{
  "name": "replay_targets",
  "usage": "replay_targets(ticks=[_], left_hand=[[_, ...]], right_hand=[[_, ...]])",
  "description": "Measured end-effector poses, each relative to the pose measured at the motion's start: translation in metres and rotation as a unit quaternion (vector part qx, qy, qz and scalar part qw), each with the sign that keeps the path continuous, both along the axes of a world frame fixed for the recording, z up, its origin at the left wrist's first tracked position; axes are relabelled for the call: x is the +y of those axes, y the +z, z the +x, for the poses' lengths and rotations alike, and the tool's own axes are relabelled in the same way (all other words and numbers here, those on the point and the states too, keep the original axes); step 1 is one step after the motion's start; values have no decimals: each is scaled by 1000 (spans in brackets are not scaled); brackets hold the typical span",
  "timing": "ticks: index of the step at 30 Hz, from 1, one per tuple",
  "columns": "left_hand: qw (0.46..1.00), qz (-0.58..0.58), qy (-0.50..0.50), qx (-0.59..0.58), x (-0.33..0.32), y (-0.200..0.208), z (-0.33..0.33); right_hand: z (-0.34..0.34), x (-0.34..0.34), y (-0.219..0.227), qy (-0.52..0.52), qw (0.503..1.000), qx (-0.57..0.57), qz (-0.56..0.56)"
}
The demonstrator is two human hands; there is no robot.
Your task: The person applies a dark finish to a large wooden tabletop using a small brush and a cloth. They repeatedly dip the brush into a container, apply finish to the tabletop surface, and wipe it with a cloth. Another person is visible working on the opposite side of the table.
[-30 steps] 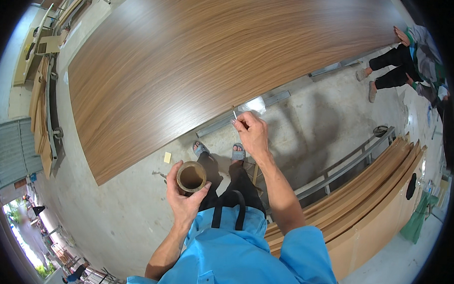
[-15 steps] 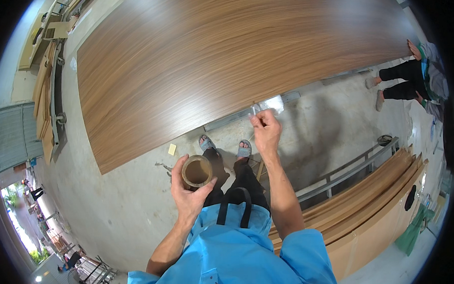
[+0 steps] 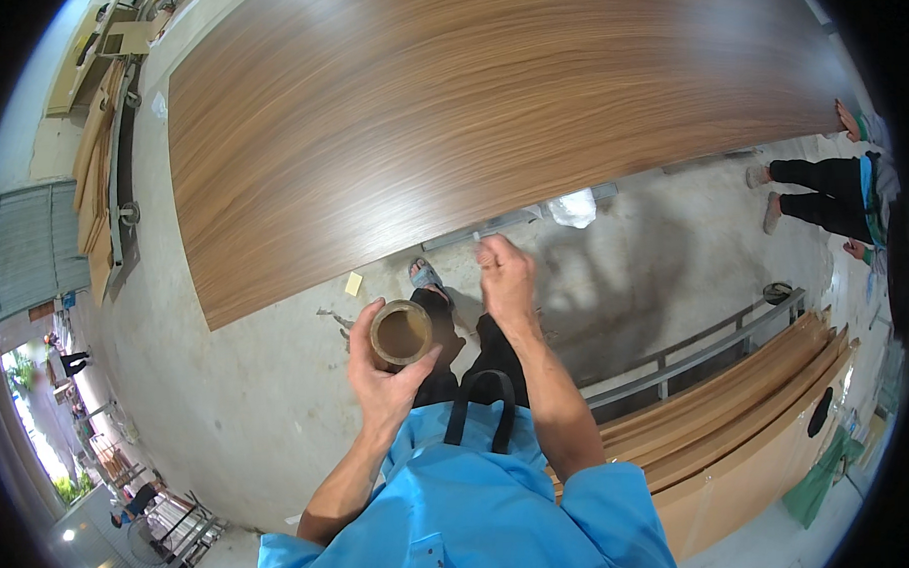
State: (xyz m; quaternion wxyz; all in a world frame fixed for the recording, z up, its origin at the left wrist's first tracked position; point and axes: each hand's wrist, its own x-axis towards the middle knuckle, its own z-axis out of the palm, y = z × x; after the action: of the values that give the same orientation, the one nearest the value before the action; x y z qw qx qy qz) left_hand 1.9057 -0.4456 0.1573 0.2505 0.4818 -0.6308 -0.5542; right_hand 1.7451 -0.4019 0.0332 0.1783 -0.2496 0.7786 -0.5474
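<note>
My left hand [image 3: 383,377] is wrapped round a brown, thick-rimmed cylinder [image 3: 400,333], its round mouth facing up; whether it is a tape roll or a cup I cannot tell. Nearby, my right hand [image 3: 508,282] is raised just off the near edge of a large wood-grain panel [image 3: 449,114]. Its fingers are pinched together, with a small pale bit showing at their tips, too small to name. Beyond that hand, crumpled clear plastic [image 3: 574,209] shows by the panel's edge.
A small yellow block [image 3: 353,285] lies on the concrete floor [image 3: 269,411]. Long cardboard-coloured boards [image 3: 719,405] lean along a metal rail [image 3: 697,361] at the right. Another person [image 3: 821,176] stands at the panel's right end, one hand on it. More boards [image 3: 101,186] stand at the far left.
My right hand has drawn left and slightly nearer, away from the clear plastic. My left hand keeps its hold on the cylinder. The whole view has shifted slightly.
</note>
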Motion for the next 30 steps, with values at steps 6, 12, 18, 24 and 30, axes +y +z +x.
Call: replay_targets(ticks=[6,12,18,24,30], left_hand=[[1000,-19,9,-1,-2,-4,6],[1000,-5,20,-11,-7,-10,17],[1000,8,27,10,-10,-12,21],[999,-27,42,-2,-16,-14,22],[998,-22,54,3,-14,-12,19]], right_hand=[[22,-13,-1,51,998,24,-19],[24,-16,-1,-8,999,-49,20],[39,-29,1,67,998,17,-11],[25,-15,2,1,1000,-1,21],[44,-25,2,92,995,9,-39]])
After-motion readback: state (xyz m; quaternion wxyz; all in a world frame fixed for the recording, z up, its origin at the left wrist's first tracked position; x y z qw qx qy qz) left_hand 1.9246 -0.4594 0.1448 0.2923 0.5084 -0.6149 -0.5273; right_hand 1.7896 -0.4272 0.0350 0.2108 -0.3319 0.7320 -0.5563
